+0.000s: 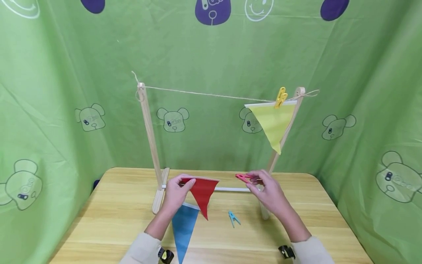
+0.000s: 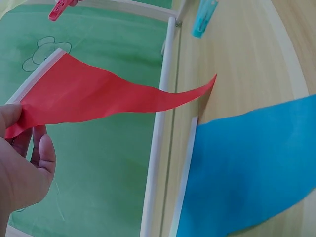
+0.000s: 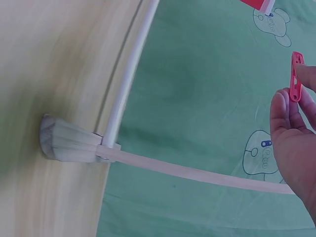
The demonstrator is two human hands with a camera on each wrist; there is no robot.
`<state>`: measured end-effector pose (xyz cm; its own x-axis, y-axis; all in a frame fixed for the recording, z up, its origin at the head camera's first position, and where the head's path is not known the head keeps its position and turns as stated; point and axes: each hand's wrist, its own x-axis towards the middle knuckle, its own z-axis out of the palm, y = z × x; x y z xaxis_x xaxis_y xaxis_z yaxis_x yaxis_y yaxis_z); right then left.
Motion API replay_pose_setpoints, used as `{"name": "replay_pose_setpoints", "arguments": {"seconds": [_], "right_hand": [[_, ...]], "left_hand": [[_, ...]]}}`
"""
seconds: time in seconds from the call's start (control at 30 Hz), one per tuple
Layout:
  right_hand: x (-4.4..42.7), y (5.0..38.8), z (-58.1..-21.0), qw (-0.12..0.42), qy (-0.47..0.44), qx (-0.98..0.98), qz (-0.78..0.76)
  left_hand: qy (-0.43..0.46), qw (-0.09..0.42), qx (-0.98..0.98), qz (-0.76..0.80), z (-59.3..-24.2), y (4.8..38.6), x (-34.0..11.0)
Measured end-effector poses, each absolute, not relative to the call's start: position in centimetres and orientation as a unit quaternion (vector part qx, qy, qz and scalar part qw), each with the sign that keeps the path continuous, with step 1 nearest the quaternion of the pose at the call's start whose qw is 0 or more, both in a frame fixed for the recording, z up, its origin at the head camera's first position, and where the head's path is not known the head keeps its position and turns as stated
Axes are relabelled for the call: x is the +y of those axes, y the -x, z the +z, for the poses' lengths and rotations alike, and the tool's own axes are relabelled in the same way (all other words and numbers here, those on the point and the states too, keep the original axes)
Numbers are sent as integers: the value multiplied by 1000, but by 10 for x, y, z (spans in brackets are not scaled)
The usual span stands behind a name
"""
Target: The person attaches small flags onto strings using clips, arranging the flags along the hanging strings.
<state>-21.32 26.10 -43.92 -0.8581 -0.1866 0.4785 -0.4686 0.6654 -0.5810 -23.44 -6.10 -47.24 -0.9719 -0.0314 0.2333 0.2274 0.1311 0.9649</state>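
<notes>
My left hand (image 1: 176,192) pinches a red triangular pennant (image 1: 202,190) by the left end of its white top edge, and the tip hangs down. Between the thumb and fingers of my right hand (image 1: 268,189) is a red clothespin (image 1: 243,178), held apart from the pennant. A yellow-green pennant (image 1: 275,121) hangs at the right end of a string (image 1: 204,94), clipped there by a yellow clothespin (image 1: 281,97). Below my left hand a blue pennant (image 1: 185,227) lies on the table, and a light-blue clothespin (image 1: 233,218) lies to its right.
Two wooden posts, the left post (image 1: 150,135) and the right post (image 1: 273,161), hold the string's ends. A white rod (image 1: 232,189) joins them low down, behind my hands. The wooden table (image 1: 108,220) is surrounded by a green printed curtain (image 1: 211,51).
</notes>
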Motion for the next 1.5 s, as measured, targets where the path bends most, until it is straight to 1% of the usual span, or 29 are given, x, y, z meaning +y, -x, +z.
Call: {"name": "replay_pose_setpoints", "arguments": {"seconds": [0.3, 0.67, 1.03, 1.27, 1.5], "right_hand": [[259, 214, -427, 207, -186, -889, 363], [257, 213, -412, 230, -204, -883, 355], [252, 214, -395, 248, -212, -873, 363], [248, 214, -384, 248, -208, -864, 385], [244, 217, -374, 249, -219, -847, 415]], "left_hand": [[57, 95, -723, -682, -464, 236, -55], [65, 112, -705, -697, -449, 240, -46], [82, 109, -693, -708, -436, 243, -39], [90, 114, -683, -716, -428, 245, -35], [86, 105, -675, -726, -419, 247, -32]]}}
